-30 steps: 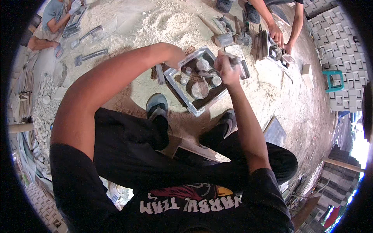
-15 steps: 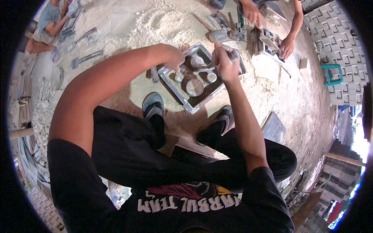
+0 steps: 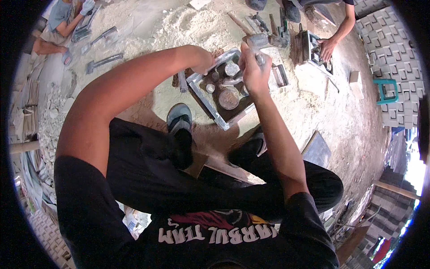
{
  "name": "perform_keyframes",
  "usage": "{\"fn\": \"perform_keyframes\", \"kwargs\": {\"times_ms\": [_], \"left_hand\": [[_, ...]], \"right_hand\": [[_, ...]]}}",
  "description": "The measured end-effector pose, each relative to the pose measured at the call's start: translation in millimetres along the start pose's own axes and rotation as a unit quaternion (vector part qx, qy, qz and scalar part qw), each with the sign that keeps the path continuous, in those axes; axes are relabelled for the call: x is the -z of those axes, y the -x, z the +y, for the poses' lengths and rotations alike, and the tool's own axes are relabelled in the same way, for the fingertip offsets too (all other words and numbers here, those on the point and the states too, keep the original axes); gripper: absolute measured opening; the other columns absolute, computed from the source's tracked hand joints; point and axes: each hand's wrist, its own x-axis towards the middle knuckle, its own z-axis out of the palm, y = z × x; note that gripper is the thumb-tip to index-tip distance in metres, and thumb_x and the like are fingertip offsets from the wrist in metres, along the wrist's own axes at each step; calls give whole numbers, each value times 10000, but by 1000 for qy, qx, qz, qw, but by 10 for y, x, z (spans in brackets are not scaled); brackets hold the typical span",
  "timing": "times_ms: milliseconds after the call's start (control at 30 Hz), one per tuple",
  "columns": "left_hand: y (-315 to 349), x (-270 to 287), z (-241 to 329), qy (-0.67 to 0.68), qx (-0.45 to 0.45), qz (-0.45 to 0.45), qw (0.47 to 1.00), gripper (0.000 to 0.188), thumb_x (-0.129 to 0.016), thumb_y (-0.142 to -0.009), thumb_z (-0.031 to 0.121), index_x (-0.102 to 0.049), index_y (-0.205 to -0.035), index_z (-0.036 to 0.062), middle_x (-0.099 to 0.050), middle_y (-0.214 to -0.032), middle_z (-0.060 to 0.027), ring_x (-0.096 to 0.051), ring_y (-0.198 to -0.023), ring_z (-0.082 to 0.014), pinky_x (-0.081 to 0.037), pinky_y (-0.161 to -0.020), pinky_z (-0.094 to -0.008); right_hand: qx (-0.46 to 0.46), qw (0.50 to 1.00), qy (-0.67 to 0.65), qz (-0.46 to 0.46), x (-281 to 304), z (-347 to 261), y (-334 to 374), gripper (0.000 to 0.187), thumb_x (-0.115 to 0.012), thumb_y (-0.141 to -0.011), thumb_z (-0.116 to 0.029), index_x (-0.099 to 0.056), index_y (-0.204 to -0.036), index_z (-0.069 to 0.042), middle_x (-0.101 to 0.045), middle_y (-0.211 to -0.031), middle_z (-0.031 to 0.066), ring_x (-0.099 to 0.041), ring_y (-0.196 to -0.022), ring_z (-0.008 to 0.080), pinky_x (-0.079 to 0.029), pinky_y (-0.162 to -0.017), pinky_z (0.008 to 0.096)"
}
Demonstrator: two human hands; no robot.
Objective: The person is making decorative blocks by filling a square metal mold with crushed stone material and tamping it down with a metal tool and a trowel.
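Note:
A grey rectangular frame (image 3: 207,104) lies on the floor before my feet, filled with dark material. Set in it are a large round disc (image 3: 229,98), a pale round piece (image 3: 231,68) and a small round piece (image 3: 210,88). My left hand (image 3: 201,60) is over the frame's far left side, fingers closed and pointing down; whatever they grip is hidden. Above the right side, my right hand (image 3: 255,74) is closed around a grey tool (image 3: 260,58), mostly covered by the fingers. Just beyond it lies a mallet (image 3: 258,41) with a wooden handle.
At far right another person's hand (image 3: 328,48) rests on a similar frame (image 3: 309,47). Hammers (image 3: 104,62) lie on the powdery floor at left, near another seated person (image 3: 62,22). A dark flat slab (image 3: 317,148) lies right of my foot. A teal stool (image 3: 386,91) stands farther right.
My right hand has shifted slightly left and turned over the frame. The other person's frame is tipped up more, and only one of their hands still shows. The whole view has shifted slightly.

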Motion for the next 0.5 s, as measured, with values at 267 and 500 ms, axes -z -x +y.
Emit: {"fn": "perform_keyframes", "kwargs": {"times_ms": [267,500], "left_hand": [[68,103,-228,-8,32,1,999,218,-588,-742,116,-646,-945,60,-663,-956,-155,-643,-906,-319,-513,-759,-412],[270,327,-227,41,117,6,992,276,-599,-787,98,-643,-1057,54,-653,-1066,-147,-627,-979,-299,-503,-834,-391]], "right_hand": [[27,997,-6,67,-340,-38,-80,380,-586,-916,-243,-550,-626,0,-482,-502,14,-419,-502,91,-341,-472,333],[-3,999,48,17,-429,37,-192,366,-547,-934,-221,-538,-649,9,-459,-510,43,-370,-518,83,-329,-468,327]]}}
